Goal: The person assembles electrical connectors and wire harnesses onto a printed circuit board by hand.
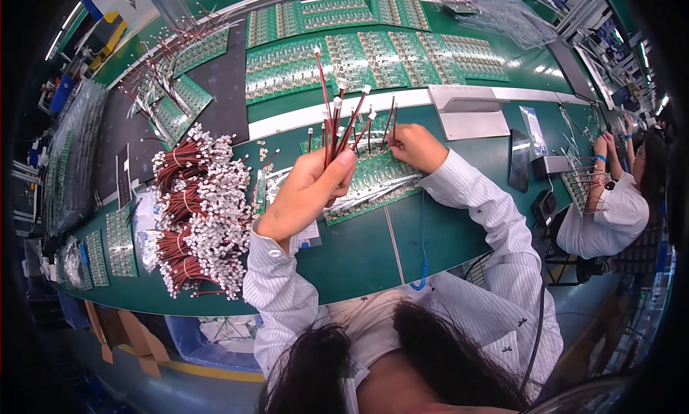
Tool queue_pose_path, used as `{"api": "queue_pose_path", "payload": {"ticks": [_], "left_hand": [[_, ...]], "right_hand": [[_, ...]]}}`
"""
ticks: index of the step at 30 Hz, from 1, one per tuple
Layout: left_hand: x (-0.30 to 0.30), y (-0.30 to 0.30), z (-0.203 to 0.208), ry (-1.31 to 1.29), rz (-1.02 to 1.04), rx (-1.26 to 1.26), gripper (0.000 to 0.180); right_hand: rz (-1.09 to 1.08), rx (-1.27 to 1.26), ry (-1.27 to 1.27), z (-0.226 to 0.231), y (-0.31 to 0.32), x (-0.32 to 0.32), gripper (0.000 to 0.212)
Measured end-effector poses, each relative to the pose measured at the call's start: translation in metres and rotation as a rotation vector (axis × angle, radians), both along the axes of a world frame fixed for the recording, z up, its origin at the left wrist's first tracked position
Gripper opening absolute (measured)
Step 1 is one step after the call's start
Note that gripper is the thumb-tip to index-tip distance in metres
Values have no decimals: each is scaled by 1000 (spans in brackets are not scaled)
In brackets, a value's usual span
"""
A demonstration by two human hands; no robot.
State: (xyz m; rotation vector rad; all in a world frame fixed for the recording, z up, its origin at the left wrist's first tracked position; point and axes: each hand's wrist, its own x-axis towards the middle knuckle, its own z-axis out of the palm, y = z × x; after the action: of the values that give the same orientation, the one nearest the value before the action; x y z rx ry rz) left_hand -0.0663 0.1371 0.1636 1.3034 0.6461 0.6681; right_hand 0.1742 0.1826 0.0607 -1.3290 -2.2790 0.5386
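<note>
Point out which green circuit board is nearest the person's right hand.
The board just beneath the right hand, on the near side of the white strip; the others lie beyond the strip, farther left or by the co-worker.

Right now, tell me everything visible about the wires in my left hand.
The wires are thin, red and black, fanned in a roughly upright bunch, with small white, plastic-looking connectors at their upper ends. Your left hand grips them, hiding their lower ends; green circuit boards show behind.
</note>
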Motion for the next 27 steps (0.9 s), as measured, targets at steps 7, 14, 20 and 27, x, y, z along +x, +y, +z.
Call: {"api": "queue_pose_path", "payload": {"ticks": [7, 14, 20, 27], "left_hand": [[6, -6, -1, 66, -41, 38, 29], [12, -18, 4, 216, -341, 391, 25], [20, -21, 9, 241, -450, 506, 27], [17, -15, -2, -178, 109, 51, 25]], "right_hand": [[37, -39, 33, 14, -4, 25, 13], [56, -446, 787, 118, -41, -8, 29], [141, -352, 861, 132, -58, -10, 27], [73, -197, 1377, 135, -72, -3, 23]]}}
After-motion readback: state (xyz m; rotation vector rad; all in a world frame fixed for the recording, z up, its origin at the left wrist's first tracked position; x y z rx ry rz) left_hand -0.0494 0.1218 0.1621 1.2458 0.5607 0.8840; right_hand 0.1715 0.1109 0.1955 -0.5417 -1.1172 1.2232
